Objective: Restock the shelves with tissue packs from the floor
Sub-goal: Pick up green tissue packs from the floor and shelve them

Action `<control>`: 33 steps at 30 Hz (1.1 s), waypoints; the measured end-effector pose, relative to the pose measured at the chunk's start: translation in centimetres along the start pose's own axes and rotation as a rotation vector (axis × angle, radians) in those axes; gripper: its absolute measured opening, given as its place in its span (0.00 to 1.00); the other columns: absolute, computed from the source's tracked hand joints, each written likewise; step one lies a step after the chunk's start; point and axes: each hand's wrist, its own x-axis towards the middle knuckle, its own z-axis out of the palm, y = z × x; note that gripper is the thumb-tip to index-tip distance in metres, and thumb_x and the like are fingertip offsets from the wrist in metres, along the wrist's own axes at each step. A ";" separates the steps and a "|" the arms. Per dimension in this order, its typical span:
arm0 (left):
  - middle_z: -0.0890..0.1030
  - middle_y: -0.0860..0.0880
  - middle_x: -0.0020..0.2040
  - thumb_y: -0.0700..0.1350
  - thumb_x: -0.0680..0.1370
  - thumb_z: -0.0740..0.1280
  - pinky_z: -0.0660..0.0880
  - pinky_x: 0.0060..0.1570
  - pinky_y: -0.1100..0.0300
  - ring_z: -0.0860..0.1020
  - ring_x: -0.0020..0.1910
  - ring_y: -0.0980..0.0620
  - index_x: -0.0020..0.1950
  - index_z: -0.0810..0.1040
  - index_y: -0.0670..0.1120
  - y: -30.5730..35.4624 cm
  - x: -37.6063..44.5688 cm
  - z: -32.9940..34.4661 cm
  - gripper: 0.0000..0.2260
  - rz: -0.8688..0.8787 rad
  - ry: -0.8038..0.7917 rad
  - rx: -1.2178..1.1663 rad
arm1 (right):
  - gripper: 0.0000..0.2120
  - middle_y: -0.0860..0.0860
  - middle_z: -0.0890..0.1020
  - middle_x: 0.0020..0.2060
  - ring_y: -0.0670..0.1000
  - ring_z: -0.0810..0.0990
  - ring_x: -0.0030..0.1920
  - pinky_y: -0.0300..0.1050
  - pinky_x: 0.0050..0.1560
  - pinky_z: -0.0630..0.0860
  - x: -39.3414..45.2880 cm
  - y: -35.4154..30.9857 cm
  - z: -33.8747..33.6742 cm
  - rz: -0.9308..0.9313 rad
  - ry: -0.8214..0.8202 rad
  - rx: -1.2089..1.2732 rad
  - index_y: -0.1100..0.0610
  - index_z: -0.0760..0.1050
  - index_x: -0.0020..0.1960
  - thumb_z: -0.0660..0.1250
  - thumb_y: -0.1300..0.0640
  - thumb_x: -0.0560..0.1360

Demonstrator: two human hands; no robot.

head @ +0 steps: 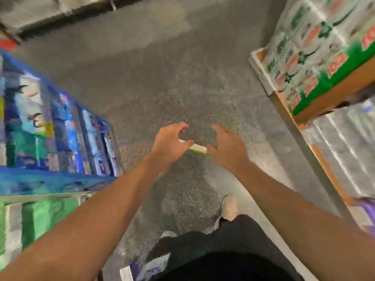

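The view is blurred by motion. My left hand (169, 141) and my right hand (226, 146) reach out side by side above the speckled grey floor (162, 88). Between them is a thin white item with a green edge (197, 148), seen edge-on; what it is cannot be told. My left thumb lies across its left end, with the fingers arched above. My right hand meets its right end, and its grip is hidden behind the hand. White and green tissue packs (316, 57) fill the shelf at the upper right.
Blue packs (50, 128) stand on the left shelf, with green ones (44, 218) below. Silver-wrapped packs (345, 151) sit on the lower right shelf with its orange edge (332, 96). A purple and white pack (150, 267) lies on the floor by my legs and shoe (229, 207).
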 end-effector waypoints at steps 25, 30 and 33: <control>0.65 0.43 0.75 0.52 0.73 0.74 0.64 0.70 0.46 0.64 0.72 0.40 0.76 0.64 0.47 -42.9 29.0 48.4 0.35 0.176 -0.447 0.408 | 0.38 0.50 0.61 0.76 0.55 0.55 0.77 0.72 0.71 0.55 34.1 23.2 56.9 0.378 -0.246 -0.121 0.50 0.57 0.76 0.73 0.55 0.72; 0.60 0.43 0.78 0.52 0.74 0.72 0.60 0.73 0.45 0.59 0.76 0.42 0.77 0.60 0.46 -47.0 29.1 51.2 0.35 0.201 -0.417 0.406 | 0.40 0.53 0.66 0.72 0.59 0.60 0.73 0.73 0.60 0.70 34.9 26.2 62.1 0.441 -0.254 -0.133 0.47 0.58 0.75 0.72 0.65 0.70; 0.60 0.44 0.78 0.54 0.75 0.71 0.59 0.73 0.44 0.59 0.76 0.42 0.77 0.60 0.47 -46.4 28.6 49.3 0.35 0.190 -0.408 0.401 | 0.32 0.56 0.76 0.63 0.61 0.70 0.62 0.57 0.59 0.74 33.6 25.0 60.6 0.395 -0.244 -0.083 0.52 0.66 0.72 0.72 0.64 0.71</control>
